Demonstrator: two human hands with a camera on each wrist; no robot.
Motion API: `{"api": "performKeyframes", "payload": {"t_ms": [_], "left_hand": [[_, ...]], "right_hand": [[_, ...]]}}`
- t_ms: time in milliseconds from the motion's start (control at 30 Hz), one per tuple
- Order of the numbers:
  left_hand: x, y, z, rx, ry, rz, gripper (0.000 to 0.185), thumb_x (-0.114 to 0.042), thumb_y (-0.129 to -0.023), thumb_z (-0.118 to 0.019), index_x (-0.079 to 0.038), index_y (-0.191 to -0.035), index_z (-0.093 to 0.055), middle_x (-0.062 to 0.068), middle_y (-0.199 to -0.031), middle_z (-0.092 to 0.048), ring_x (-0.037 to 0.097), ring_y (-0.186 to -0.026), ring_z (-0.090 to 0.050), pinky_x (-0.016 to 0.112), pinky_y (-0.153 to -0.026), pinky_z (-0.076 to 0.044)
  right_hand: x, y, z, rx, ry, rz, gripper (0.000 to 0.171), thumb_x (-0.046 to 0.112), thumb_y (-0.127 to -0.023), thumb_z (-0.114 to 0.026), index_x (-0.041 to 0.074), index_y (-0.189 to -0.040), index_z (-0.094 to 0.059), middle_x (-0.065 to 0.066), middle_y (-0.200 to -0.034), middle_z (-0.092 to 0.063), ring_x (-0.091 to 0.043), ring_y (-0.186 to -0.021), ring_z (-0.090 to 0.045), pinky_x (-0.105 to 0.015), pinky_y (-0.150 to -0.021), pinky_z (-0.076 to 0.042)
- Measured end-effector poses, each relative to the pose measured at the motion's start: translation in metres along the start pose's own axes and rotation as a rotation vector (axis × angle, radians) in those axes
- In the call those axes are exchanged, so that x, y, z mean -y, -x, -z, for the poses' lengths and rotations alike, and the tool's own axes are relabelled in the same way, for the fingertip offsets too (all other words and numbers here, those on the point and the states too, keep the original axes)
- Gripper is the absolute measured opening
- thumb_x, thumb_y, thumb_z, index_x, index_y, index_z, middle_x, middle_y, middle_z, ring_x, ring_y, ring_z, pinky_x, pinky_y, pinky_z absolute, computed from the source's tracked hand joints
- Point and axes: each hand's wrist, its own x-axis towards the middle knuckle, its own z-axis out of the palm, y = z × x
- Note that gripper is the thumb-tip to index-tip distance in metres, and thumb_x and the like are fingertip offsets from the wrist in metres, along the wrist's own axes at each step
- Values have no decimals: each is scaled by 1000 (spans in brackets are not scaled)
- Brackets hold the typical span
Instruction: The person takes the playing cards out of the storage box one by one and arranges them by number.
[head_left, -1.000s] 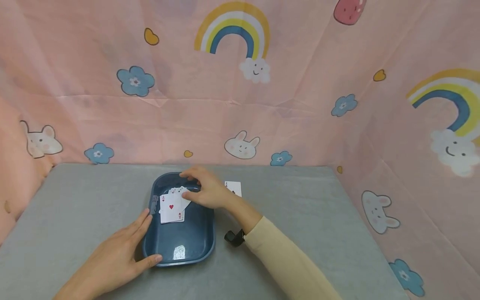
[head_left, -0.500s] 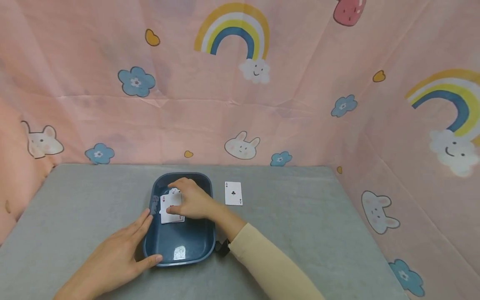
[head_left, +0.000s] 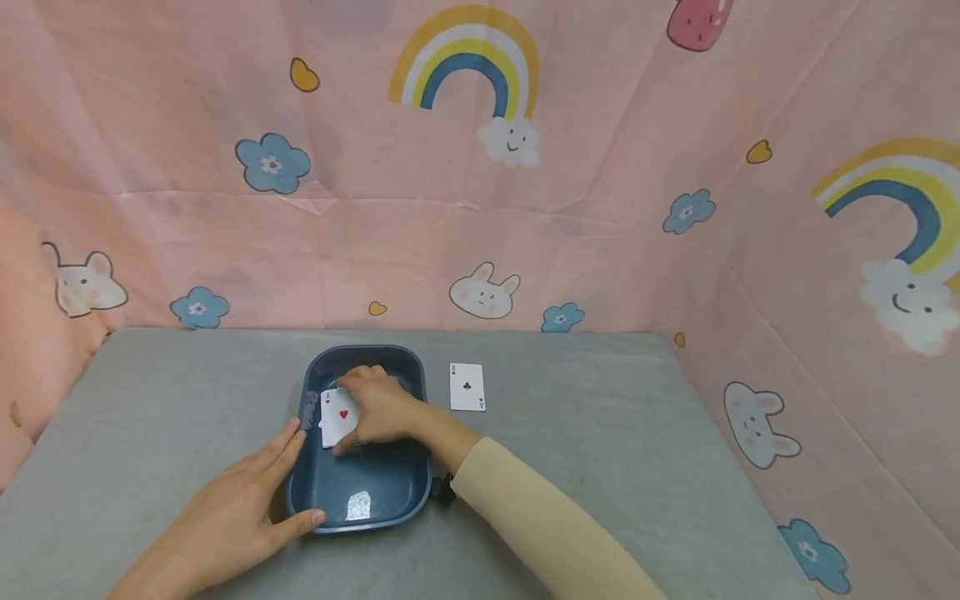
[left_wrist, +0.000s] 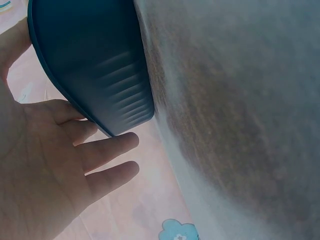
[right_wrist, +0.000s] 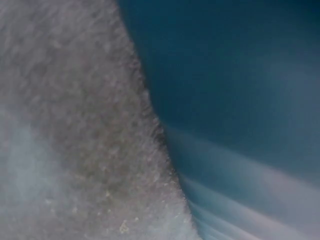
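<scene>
A dark blue tray (head_left: 375,496) stands on the grey table. Inside it, toward the far left, lies a small pile of playing cards (head_left: 336,416) with an ace of hearts on top. My right hand (head_left: 372,409) lies over the pile, fingers curled at its far edge and thumb at its near edge, and hides most of the cards. My left hand (head_left: 247,500) lies flat on the table against the tray's near left corner, fingers straight, thumb at the front rim. In the left wrist view the fingers (left_wrist: 102,152) lie beside the tray's outer wall (left_wrist: 95,65).
An ace of clubs (head_left: 467,387) lies face up on the table just right of the tray. Pink printed cloth walls close in the table at the back and both sides. The right wrist view shows only the tray wall (right_wrist: 240,100) and grey table (right_wrist: 75,125).
My right hand has moved left and nearer, from the tray's far rim down onto the cards, closing over them. The ace of clubs came into full view. My left hand stayed put.
</scene>
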Motion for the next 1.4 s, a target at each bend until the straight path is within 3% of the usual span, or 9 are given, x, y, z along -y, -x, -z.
{"api": "performKeyframes", "payload": {"t_ms": [333, 1033, 1267, 1400], "left_hand": [[-1, 2, 0, -37, 6, -31, 106, -75, -89, -66, 3, -157, -42, 21, -165, -36, 47, -133, -56, 64, -100, -50], [-2, 1, 1, -4, 5, 8, 111, -79, -87, -64, 2, -159, -40, 22, -166, -35, 48, -134, -55, 66, -100, -49], [-1, 1, 1, -1, 4, 8, 111, -80, -87, -62, 2, -159, -40, 21, -166, -34, 48, -134, -55, 66, -101, -48], [-1, 1, 0, 6, -1, 14, 111, -81, -87, -62, 1, -159, -40, 21, -166, -35, 48, -133, -55, 66, -101, -49]], "right_hand": [[-1, -2, -7, 31, 85, -45, 104, 47, -71, -97, 11, -156, -49, -5, -153, -51, -19, -132, -46, -36, -112, -41], [2, 0, -4, 11, 78, -36, 92, 43, -77, -94, 11, -153, -53, -5, -146, -56, -17, -124, -48, -32, -102, -44], [3, -2, -4, 38, 105, -25, 96, 47, -75, -94, 13, -154, -52, -4, -153, -52, -18, -133, -47, -41, -112, -42], [2, -3, -4, 59, 96, -40, 95, 44, -76, -95, 13, -155, -51, -3, -152, -53, -17, -132, -47, -38, -111, -42]]}}
